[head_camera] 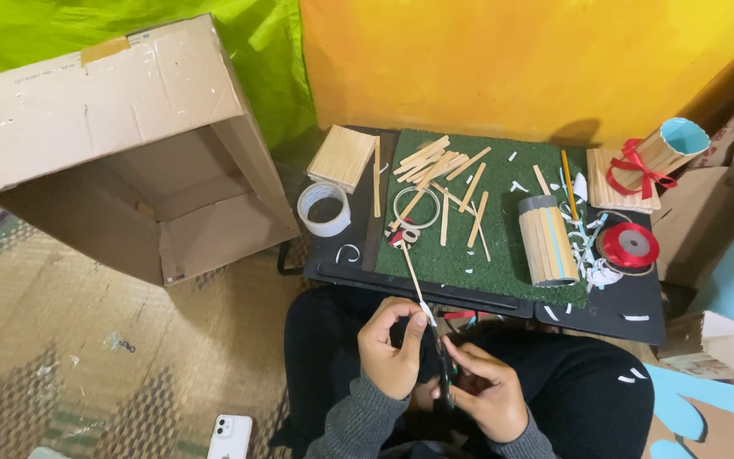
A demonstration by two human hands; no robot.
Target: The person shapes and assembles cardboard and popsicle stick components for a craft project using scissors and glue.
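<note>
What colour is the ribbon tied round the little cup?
Red, tied in a bow round the cup; seen in the head view.

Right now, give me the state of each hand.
Left hand: closed on a thin wooden stick.
Right hand: closed on dark scissors, working at the stick's lower end.

You are sitting on the floor of a home craft corner, not a fitted workshop: a woven mat (70, 340) lies under you, and bright green cloth (36, 34) and orange cloth (511, 59) hang as a backdrop. A low black table (639, 302) topped with a green turf mat (503, 255) carries wooden craft sticks (435, 161), a tape roll (324, 208) and a red ribbon spool (629, 245). An open cardboard box (121, 136) lies tipped beside it.
</note>
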